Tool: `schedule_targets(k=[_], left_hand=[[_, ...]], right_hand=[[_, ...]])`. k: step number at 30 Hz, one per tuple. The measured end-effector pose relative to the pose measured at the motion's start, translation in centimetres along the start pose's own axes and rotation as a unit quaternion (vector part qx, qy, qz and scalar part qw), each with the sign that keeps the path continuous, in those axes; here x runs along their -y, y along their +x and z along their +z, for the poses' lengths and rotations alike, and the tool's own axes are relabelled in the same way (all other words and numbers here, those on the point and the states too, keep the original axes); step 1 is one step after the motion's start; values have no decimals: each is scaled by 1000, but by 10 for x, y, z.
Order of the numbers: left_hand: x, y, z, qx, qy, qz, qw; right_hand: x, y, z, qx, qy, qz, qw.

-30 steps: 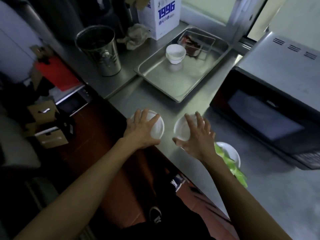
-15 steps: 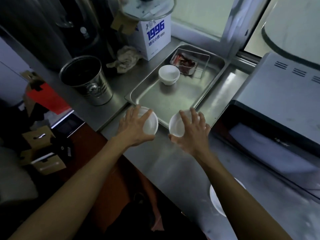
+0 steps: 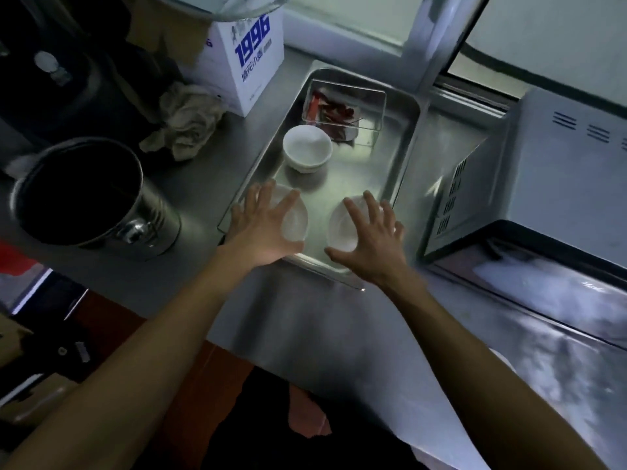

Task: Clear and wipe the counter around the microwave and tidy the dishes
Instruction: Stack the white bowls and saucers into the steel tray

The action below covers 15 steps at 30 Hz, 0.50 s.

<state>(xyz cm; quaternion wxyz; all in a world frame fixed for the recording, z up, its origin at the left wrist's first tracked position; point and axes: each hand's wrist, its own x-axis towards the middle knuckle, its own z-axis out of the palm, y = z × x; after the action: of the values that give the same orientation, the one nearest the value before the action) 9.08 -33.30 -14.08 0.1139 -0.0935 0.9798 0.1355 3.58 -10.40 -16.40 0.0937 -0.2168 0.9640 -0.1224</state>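
One white bowl [image 3: 294, 219] is gripped from above by the left hand [image 3: 261, 228], another bowl [image 3: 342, 228] by the right hand [image 3: 369, 242]. Both are held over the steel tray [image 3: 405, 144] (near end); the tray floor lies directly below, stacked bowls [image 3: 307, 152] just fwd of the left hand.

— What's behind the steel worktop [image 3: 305, 337]?
— A window [image 3: 549, 35] with a pale metal frame, giving dim light.
— And below?
— Reddish-brown floor [image 3: 190, 385], cardboard boxes [image 3: 30, 398] at left.
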Motion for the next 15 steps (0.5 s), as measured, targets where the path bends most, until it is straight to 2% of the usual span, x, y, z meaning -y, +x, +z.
schedule_targets(k=[6, 15], left_hand=[[23, 35, 3, 32, 1, 67, 997], [49, 55, 10, 62, 19, 114, 991]], right_hand=[[20, 39, 28, 29, -44, 60, 997], [30, 66, 71, 80, -33, 80, 993]])
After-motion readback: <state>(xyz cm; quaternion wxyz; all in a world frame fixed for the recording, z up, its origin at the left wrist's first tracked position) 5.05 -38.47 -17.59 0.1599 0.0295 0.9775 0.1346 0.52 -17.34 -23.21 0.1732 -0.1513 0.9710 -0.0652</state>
